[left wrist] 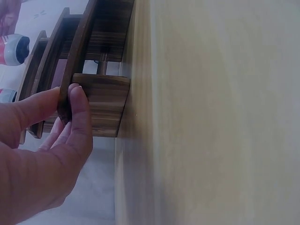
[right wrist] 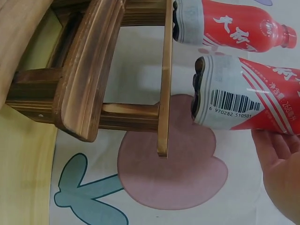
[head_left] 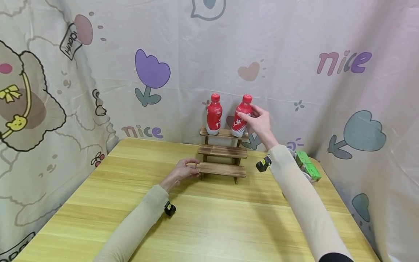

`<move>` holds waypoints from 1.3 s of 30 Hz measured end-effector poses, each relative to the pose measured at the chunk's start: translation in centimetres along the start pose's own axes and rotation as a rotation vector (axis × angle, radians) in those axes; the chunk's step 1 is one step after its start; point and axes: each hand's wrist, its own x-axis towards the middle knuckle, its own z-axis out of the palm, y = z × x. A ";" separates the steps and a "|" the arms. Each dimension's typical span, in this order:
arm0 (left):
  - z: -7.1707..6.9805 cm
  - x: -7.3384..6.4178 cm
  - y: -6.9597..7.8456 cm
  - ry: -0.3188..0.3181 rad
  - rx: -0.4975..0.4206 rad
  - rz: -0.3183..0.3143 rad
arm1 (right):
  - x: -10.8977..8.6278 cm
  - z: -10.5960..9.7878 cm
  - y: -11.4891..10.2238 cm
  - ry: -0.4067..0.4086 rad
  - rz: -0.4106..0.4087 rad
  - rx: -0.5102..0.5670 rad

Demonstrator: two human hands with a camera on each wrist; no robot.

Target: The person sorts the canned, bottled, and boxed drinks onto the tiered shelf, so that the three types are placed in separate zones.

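Observation:
A three-tier wooden stand rises in steps at the back of the table. On the left of its top tier stands a red and white bottle. My right hand grips a second, matching bottle over the right part of that tier. In the right wrist view this bottle's base is apart from the top board, and its barcode shows. With thumb and fingers my left hand pinches the left end of the lowest board.
Green boxes sit at the table's right side, partly hidden behind my right forearm. A printed cloth hangs right behind the stand and along both sides of the wooden table.

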 end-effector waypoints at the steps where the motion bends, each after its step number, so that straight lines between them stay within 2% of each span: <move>1: 0.0 0.0 0.0 0.002 0.002 -0.001 | 0.1 0.1 0.0 -0.004 0.005 0.006; 7: -0.1 0.0 -0.1 -0.002 0.009 -0.003 | 0.4 0.8 0.3 -0.018 0.034 0.047; 20: -0.1 0.0 -0.1 -0.007 0.005 -0.007 | 0.8 1.5 0.9 -0.053 0.048 -0.002; 39: -0.1 0.0 -0.1 -0.010 -0.008 0.005 | 1.4 0.8 -0.4 -0.210 0.066 -0.189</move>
